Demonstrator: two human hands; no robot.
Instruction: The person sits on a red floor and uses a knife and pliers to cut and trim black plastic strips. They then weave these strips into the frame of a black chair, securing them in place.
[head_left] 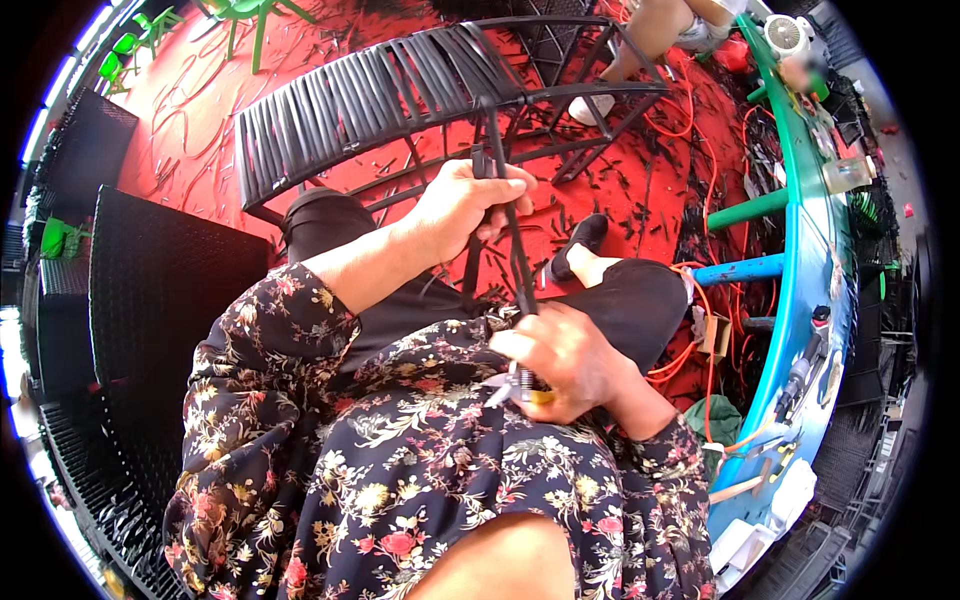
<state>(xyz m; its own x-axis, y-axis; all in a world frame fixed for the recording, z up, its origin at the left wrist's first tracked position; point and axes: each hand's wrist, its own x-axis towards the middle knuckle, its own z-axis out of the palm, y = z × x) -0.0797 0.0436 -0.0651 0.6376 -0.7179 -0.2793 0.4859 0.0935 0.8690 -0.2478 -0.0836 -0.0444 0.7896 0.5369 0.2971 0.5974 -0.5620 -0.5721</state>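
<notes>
In front of me stands a black metal frame (pixel 595 90), with flat black strips (pixel 350 105) wrapped side by side across it. My left hand (pixel 465 205) is closed around a black strip (pixel 518 255) close to the frame's near edge. That strip runs down from the frame to my right hand (pixel 565 360), held low in front of my body. The right fingers are closed on the strip's lower end. A small cutting tool with metal blades and a yellow part (pixel 518 388) is also in the right hand, partly hidden by the fingers and slightly blurred.
Black strip offcuts litter the red floor (pixel 190 140). At right, a blue and green bench (pixel 785 320) carries tools and a jar (pixel 848 174). Orange hoses (pixel 712 170) trail beside it. A dark woven panel (pixel 165 290) stands at left. Another person's leg (pixel 655 35) is beyond the frame.
</notes>
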